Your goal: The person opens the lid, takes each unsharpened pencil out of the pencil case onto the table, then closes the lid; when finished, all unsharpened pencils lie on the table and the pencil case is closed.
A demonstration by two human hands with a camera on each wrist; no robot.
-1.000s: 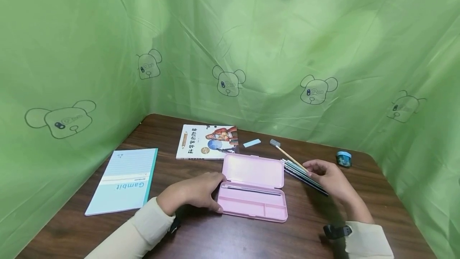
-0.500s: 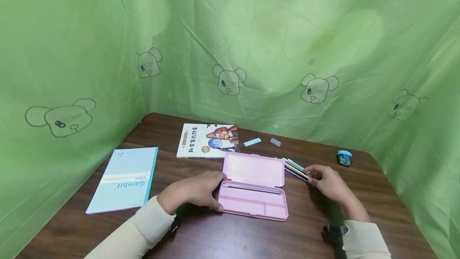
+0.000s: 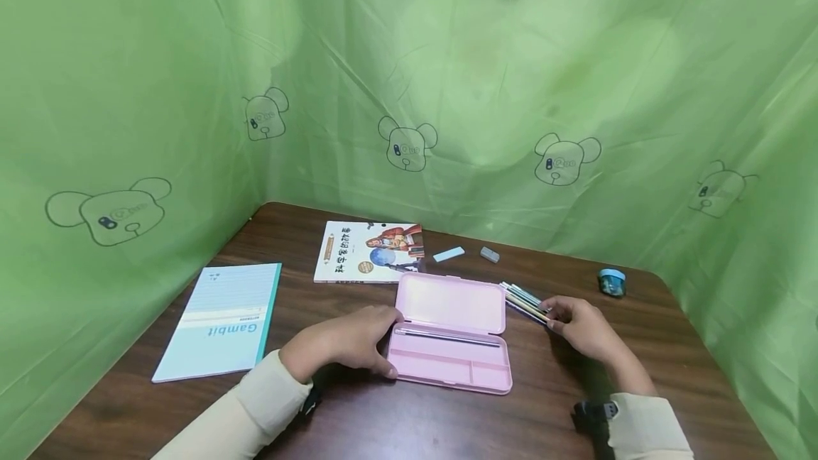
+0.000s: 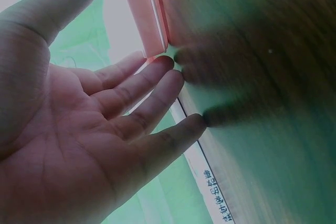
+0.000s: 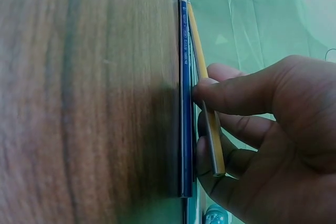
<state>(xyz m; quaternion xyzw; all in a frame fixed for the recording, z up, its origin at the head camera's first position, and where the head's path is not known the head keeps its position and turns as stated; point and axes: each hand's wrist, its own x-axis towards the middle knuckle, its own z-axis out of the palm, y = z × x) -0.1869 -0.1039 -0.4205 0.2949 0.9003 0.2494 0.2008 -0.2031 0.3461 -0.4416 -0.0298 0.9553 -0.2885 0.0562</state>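
Note:
A pink pencil case (image 3: 450,302) lies with its lid back, holding one dark pencil (image 3: 447,337) in its long compartment. At its left end my left hand (image 3: 348,336) rests with the thumb at the near corner and a fingertip near the hinge. Its fingers look nearly straight in the left wrist view. My right hand (image 3: 584,331) pinches a yellow pencil (image 5: 212,135) between thumb and fingers, right of the case. Beside it a dark blue pencil (image 5: 185,103) and several other pencils (image 3: 524,294) lie in a bundle, partly hidden by the fingers.
Behind the case lie an illustrated book (image 3: 358,254), a light blue strip (image 3: 449,254) and a grey eraser (image 3: 490,254). A small jar with a blue lid (image 3: 612,282) stands far right. A notebook (image 3: 220,325) lies left. Green curtain (image 3: 473,126) borders the table (image 3: 422,424).
My right hand has drawn the yellow pencil nearer, from beside the grey eraser to alongside the bundled pencils, moving slightly down. My left hand has stayed at the case.

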